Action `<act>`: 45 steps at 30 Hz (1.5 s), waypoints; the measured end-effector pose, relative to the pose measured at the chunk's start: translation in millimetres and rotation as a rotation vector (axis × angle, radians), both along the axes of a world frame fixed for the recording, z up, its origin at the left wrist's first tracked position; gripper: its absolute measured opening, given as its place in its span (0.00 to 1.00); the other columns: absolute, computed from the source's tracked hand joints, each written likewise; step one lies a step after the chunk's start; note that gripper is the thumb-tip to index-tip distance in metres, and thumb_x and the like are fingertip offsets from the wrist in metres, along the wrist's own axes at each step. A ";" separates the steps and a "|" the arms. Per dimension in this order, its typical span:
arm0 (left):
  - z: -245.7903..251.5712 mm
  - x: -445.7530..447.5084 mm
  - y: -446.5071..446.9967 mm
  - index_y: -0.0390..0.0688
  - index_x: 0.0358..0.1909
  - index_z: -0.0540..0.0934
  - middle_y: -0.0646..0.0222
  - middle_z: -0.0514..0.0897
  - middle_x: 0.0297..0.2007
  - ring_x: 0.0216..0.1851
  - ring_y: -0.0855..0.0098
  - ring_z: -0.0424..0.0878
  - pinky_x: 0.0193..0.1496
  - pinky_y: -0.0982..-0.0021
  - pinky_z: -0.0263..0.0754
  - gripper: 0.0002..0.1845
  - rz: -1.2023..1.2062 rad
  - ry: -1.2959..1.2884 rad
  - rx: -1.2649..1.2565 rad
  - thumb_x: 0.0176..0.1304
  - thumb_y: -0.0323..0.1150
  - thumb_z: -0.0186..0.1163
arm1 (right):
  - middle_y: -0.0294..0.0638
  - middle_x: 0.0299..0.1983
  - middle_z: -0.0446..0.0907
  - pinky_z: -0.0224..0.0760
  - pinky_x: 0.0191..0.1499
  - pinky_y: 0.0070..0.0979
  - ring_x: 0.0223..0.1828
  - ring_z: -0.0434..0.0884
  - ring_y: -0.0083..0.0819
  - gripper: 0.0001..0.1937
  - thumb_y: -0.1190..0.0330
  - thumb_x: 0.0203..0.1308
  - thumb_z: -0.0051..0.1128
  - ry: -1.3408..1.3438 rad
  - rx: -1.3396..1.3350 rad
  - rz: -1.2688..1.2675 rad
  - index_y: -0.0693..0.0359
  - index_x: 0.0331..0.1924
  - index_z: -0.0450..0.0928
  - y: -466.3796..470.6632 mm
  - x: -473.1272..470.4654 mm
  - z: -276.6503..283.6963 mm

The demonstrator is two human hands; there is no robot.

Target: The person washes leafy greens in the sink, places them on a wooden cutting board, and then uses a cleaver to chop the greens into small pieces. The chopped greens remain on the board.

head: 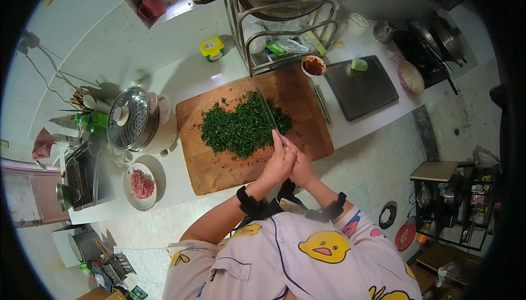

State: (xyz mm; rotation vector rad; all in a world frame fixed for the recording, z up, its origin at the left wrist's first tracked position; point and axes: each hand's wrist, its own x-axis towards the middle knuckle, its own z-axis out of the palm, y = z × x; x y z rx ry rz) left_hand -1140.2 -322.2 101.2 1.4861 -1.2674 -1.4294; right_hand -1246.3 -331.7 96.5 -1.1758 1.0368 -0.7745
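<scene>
A kitchen knife [268, 109] is seen nearly edge-on over a heap of finely chopped leafy greens [236, 125]. The greens lie on a wooden cutting board [197, 172]. My right hand [303, 166] grips the knife at its near end, where the handle is hidden by the hands. Close against it, my left hand [280, 162] has its thumb and fingers on the blade near the handle. Small green bits are scattered around the heap.
Left of the board stand an electric steamer pot [154, 131] with a glass lid and a plate [128, 195] of minced meat [141, 184]. Behind is a metal rack [250, 41]. To the right are a bowl of red sauce [313, 66] and a dark cutting board [361, 90] bearing a pale green vegetable piece [359, 65].
</scene>
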 end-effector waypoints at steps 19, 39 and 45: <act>-32.0 -14.6 -10.4 0.32 0.71 0.31 0.43 0.70 0.56 0.54 0.54 0.73 0.57 0.68 0.66 0.43 -0.090 0.054 0.047 0.69 0.45 0.43 | 0.41 0.65 0.66 0.58 0.64 0.23 0.62 0.67 0.27 0.22 0.69 0.72 0.34 0.130 -0.094 -0.040 0.67 0.67 0.60 -4.1 -17.8 -2.5; 22.9 -36.1 -13.8 0.33 0.70 0.30 0.35 0.78 0.44 0.43 0.42 0.80 0.47 0.55 0.74 0.45 -0.181 0.001 0.310 0.66 0.51 0.41 | 0.32 0.47 0.71 0.64 0.36 0.16 0.37 0.69 0.18 0.22 0.62 0.73 0.32 -0.108 0.314 -0.159 0.57 0.68 0.62 6.0 -40.7 3.4; 32.3 -56.9 -7.1 0.33 0.70 0.30 0.33 0.79 0.40 0.39 0.39 0.80 0.42 0.52 0.75 0.46 -0.305 -0.218 0.063 0.66 0.52 0.43 | 0.29 0.32 0.76 0.63 0.21 0.19 0.22 0.70 0.18 0.23 0.58 0.73 0.30 -0.329 0.111 -0.313 0.57 0.67 0.62 18.1 -61.5 -7.8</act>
